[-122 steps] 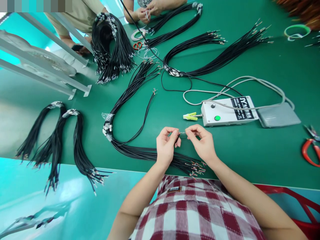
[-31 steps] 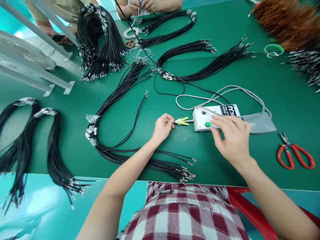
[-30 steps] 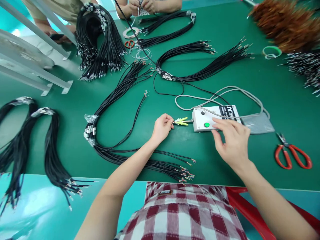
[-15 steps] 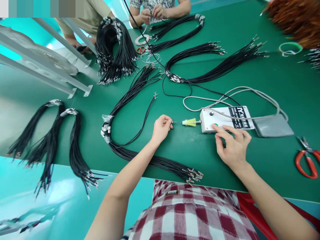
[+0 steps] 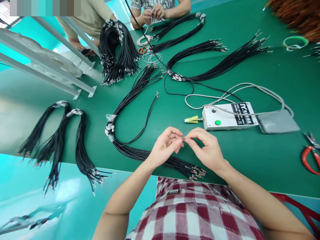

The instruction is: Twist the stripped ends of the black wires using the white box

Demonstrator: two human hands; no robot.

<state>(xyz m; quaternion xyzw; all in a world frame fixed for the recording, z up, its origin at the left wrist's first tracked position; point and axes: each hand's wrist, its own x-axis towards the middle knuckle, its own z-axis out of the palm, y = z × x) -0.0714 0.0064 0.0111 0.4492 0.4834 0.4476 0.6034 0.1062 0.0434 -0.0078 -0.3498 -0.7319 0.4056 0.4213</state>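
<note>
My left hand [image 5: 166, 146] and my right hand [image 5: 206, 148] meet above the table in front of me, thumbs and forefingers closed in pinches. Between the fingertips shows the tiny end of a cable with thin coloured wires [image 5: 183, 138]; the rest of that cable is hidden. Under my left hand runs a curved bundle of black cables [image 5: 135, 152] with stripped ends by the table edge. Just beyond my right hand lies a white box [image 5: 221, 124] with a green button [image 5: 218, 122] and a yellow-green cone [image 5: 192, 119] on its shaft.
Right of the box are a grey foot pedal [image 5: 278, 122] and red-handled pliers [image 5: 310, 156]. More black cable bundles lie at left [image 5: 81, 128] and farther back [image 5: 215, 71]. Two other people sit across the green table [image 5: 250, 153], one person's hands [image 5: 153, 14] working there.
My right hand has left the white box and moved left to meet my left hand. My left hand has shifted slightly right and nearer to me, away from the cone.
</note>
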